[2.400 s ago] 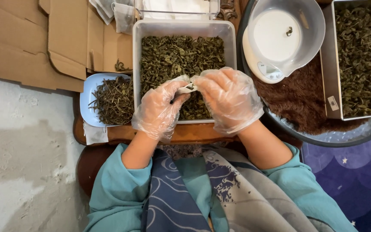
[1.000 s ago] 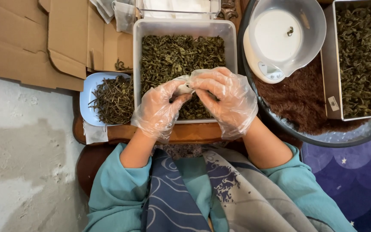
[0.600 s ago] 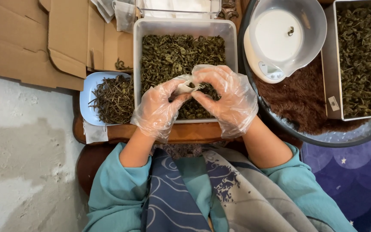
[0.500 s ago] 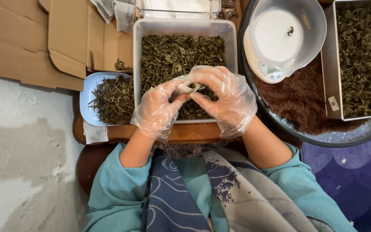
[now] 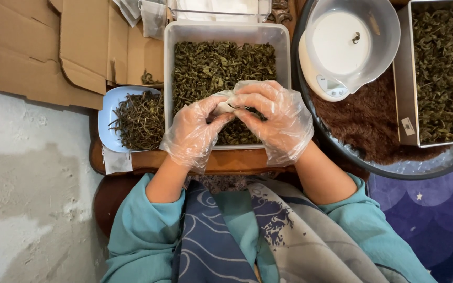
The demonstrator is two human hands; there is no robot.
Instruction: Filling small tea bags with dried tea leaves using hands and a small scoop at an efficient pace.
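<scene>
Both hands wear thin, crinkled clear plastic gloves and meet over the near half of the tub [image 5: 284, 78]. Between them is a small white sachet [image 5: 225, 102], soft and creased, its long axis running roughly left to right. The left hand [image 5: 194, 131] pinches its left end between thumb and fingertips; the right hand [image 5: 271, 118] curls over its right part, fingers bent down and closed on it. How much of the sachet lies under the right fingers cannot be told.

The tub is a rectangular, translucent plastic box, long axis running away from the person, filled with curled, dark green dried leaves [image 5: 221, 63]. It sits on a brown wooden board [image 5: 148, 160] whose near edge shows below the hands. Just left of the tub, at the board's left edge, a pale blue dish [image 5: 105, 118] holds thin brown stems [image 5: 140, 120]. Flat cardboard [image 5: 38, 47] lies at the far left. To the right, a round tray [image 5: 394, 167] carries a white scale [image 5: 336, 52] under a clear bowl [image 5: 384, 31] and a metal pan [image 5: 406, 105] of more leaves.
</scene>
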